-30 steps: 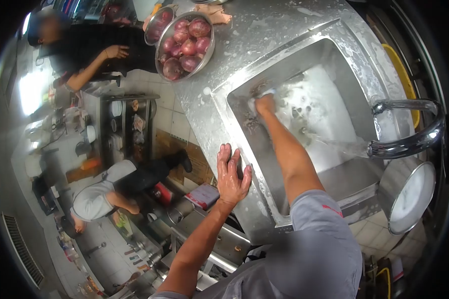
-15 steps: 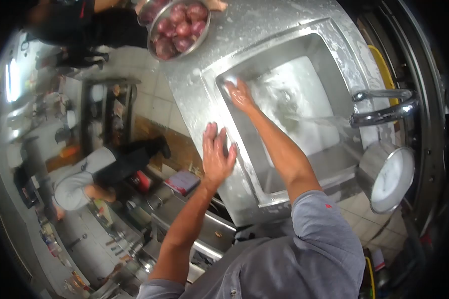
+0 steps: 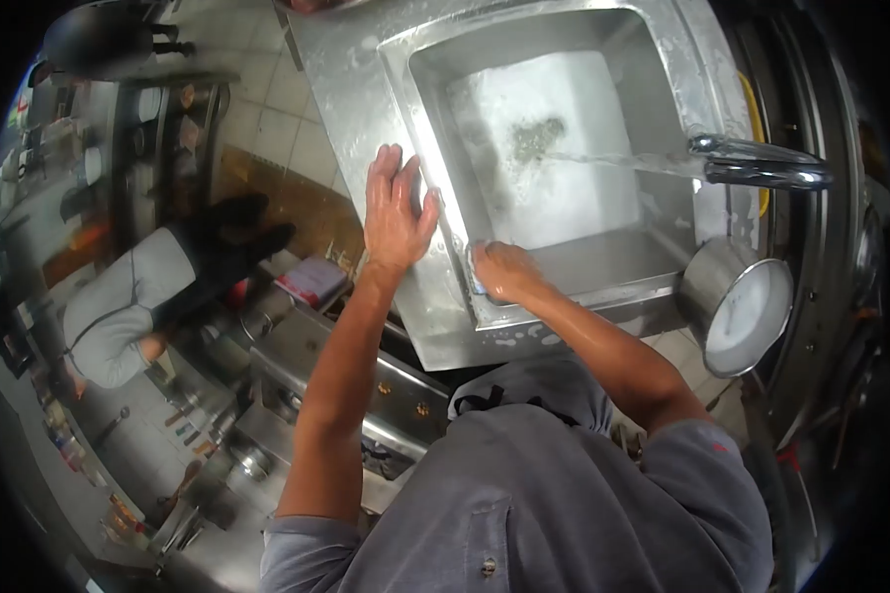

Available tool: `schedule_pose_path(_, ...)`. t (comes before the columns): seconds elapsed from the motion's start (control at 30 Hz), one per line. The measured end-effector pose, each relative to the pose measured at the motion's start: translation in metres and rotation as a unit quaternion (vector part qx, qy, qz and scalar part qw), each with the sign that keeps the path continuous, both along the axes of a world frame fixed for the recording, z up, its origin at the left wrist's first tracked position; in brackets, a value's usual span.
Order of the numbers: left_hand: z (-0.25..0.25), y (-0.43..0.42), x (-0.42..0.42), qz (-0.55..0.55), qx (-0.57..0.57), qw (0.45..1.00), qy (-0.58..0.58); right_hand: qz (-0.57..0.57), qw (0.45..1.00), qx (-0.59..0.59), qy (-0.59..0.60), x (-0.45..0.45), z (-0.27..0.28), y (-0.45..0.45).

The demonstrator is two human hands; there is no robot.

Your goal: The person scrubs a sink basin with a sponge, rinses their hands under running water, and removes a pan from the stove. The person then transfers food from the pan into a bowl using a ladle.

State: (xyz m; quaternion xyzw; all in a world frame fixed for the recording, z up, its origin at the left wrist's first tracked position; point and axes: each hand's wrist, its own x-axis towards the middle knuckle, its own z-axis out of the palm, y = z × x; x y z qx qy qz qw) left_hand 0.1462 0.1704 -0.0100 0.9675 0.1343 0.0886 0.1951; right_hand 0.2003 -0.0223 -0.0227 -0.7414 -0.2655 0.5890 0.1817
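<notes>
My left hand (image 3: 398,222) rests on the metal counter beside the left rim of the steel sink (image 3: 443,138), fingers stretched out and nothing held. My right hand (image 3: 507,272) is inside the sink's near left corner, wrapped over a small pale sponge (image 3: 477,273) and pressing it against the wall near the rim. Most of the sponge is hidden under the fingers. Water runs from the chrome faucet (image 3: 766,163) into the basin, where whitish water and a dark patch show at the bottom.
A metal pot (image 3: 747,316) with whitish contents is at the counter's right corner. A co-worker (image 3: 133,296) in a light shirt bends over at the left. Near that person stands a steel work surface (image 3: 316,366). The counter's edge (image 3: 351,183) drops to a tiled floor.
My right hand has come from the far left corner of the sink to the near left corner with the sponge. The view has shifted, and the bowl of red onions is almost out of frame.
</notes>
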Motion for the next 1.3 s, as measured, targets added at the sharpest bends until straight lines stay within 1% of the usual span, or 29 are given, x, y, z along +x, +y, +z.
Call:
schedule_pose_path(0.07,-0.001,0.001,0.0,0.003,0.007,1.0,0.001,0.073,0.997,0.018,-0.022,-0.02,-0.026,-0.021)
schedule_pose_path(0.1,-0.001,0.0,0.0,0.006,0.001,1.0,0.0,0.076,0.997,0.014,-0.015,-0.023,-0.048,-0.024)
schedule_pose_path(0.17,-0.002,0.001,0.0,0.015,-0.001,1.0,-0.001,0.263,0.965,-0.019,0.001,-0.016,-0.105,-0.013)
schedule_pose_path(0.2,-0.004,0.001,-0.002,0.01,0.0,1.0,-0.004,0.267,0.963,-0.019,0.005,-0.021,-0.121,-0.011)
schedule_pose_path(0.27,-0.004,0.007,0.002,0.019,0.004,1.0,-0.018,0.274,0.955,-0.05,-0.099,-0.016,-0.158,-0.002)
schedule_pose_path(0.3,-0.001,0.007,0.001,0.018,0.005,1.0,-0.011,0.287,0.951,-0.051,-0.102,-0.02,-0.193,-0.003)
schedule_pose_path(0.37,0.0,0.003,0.001,0.025,-0.008,1.0,-0.005,0.199,0.977,-0.035,-0.064,-0.034,-0.269,-0.027)
schedule_pose_path(0.4,-0.001,0.005,0.0,0.029,-0.02,0.999,-0.007,0.283,0.956,-0.028,-0.074,-0.033,-0.284,-0.032)
schedule_pose_path(0.47,0.0,0.006,0.0,0.022,-0.011,1.0,-0.008,0.191,0.968,-0.143,-0.073,0.002,-0.188,-0.025)
schedule_pose_path(0.5,-0.001,0.008,0.0,0.021,-0.008,1.0,-0.013,0.191,0.965,-0.157,-0.084,0.021,-0.194,-0.043)
schedule_pose_path(0.57,0.0,0.003,-0.004,0.024,-0.01,0.999,-0.019,0.262,0.958,-0.116,-0.014,0.059,-0.222,-0.104)
schedule_pose_path(0.6,0.0,0.005,-0.003,0.022,-0.013,1.0,-0.018,0.256,0.955,-0.126,-0.083,0.071,-0.245,-0.14)
schedule_pose_path(0.7,0.0,0.009,-0.002,0.03,-0.018,0.999,-0.017,0.234,0.935,-0.177,-0.197,0.111,-0.2,-0.165)
schedule_pose_path(0.73,-0.002,0.009,-0.004,0.033,-0.02,0.999,-0.009,0.242,0.927,-0.168,-0.233,0.119,-0.197,-0.176)
schedule_pose_path(0.77,-0.008,0.008,-0.007,0.051,-0.058,0.997,-0.019,0.258,0.915,-0.148,-0.272,0.127,-0.196,-0.181)
schedule_pose_path(0.8,-0.013,0.009,-0.01,0.056,-0.09,0.994,0.017,0.28,0.902,-0.115,-0.306,0.134,-0.198,-0.181)
schedule_pose_path(0.83,-0.021,0.01,-0.015,0.037,-0.136,0.99,-0.004,0.301,0.888,-0.086,-0.337,0.142,-0.199,-0.181)
schedule_pose_path(0.87,-0.034,0.014,-0.018,0.02,-0.178,0.984,0.007,0.317,0.875,-0.062,-0.36,0.149,-0.2,-0.178)
schedule_pose_path(0.9,-0.036,0.011,-0.019,0.015,-0.155,0.987,-0.025,0.339,0.865,-0.056,-0.367,0.155,-0.194,-0.17)
schedule_pose_path(0.93,-0.027,0.008,-0.017,0.041,-0.145,0.988,-0.01,0.364,0.853,-0.066,-0.368,0.163,-0.185,-0.167)
schedule_pose_path(0.97,-0.015,0.012,-0.017,0.021,-0.057,0.997,-0.044,0.4,0.838,-0.089,-0.361,0.17,-0.171,-0.164)
schedule_pose_path(1.0,-0.003,0.014,-0.018,0.011,-0.041,0.998,-0.045,0.436,0.82,-0.119,-0.351,0.175,-0.152,-0.161)
schedule_pose_path(1.07,0.017,0.016,-0.021,0.019,-0.06,0.997,-0.032,0.496,0.785,-0.193,-0.316,0.18,-0.111,-0.166)
schedule_pose_path(1.13,0.012,0.014,-0.022,0.026,-0.064,0.997,-0.036,0.518,0.766,-0.24,-0.294,0.191,-0.085,-0.167)
schedule_pose_path(1.17,0.001,0.015,-0.022,0.026,-0.036,0.998,-0.04,0.521,0.744,-0.317,-0.272,0.195,-0.067,-0.168)
schedule_pose_path(1.2,-0.011,0.014,-0.022,0.021,-0.018,0.999,-0.043,0.444,0.76,-0.158,-0.448,0.221,-0.131,-0.205)
schedule_pose_path(1.23,-0.015,0.017,-0.022,0.026,-0.067,0.997,-0.011,0.324,0.792,-0.016,-0.517,0.228,-0.125,-0.187)
schedule_pose_path(1.27,-0.029,0.018,-0.024,0.027,-0.106,0.993,-0.052,0.26,0.686,0.179,-0.655,0.255,-0.151,-0.186)
schedule_pose_path(1.3,-0.027,0.016,-0.022,0.039,-0.135,0.99,-0.031,0.152,0.788,-0.032,-0.595,0.279,-0.169,-0.152)
